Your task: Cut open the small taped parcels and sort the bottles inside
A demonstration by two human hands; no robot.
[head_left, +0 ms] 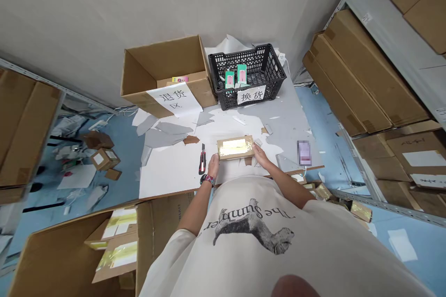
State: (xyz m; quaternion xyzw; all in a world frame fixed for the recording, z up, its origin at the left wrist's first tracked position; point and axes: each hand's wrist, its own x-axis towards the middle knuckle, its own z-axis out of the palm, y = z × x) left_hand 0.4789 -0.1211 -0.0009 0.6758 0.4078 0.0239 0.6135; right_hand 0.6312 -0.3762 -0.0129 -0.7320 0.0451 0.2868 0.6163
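Observation:
A small brown cardboard box [236, 147], sealed with shiny yellowish tape over a white label, is held level above the front of the table. My left hand [213, 165] grips its left end, a patterned band and a watch on that wrist. On the opposite end, my right hand [260, 155] closes around the right corner. Just left of my left hand lies a black and red box cutter [202, 159] on the white tabletop. A phone [304, 153], its screen lit and blurred out, lies at the right edge with a cable attached.
Behind are an open carton [139, 98] with a paper sign and a black plastic basket [228, 100] holding green and pink packs. A big carton [42, 260] of taped parcels stands at lower left. Shelves of cartons [376, 74] flank the right; torn paper [170, 137] covers the table.

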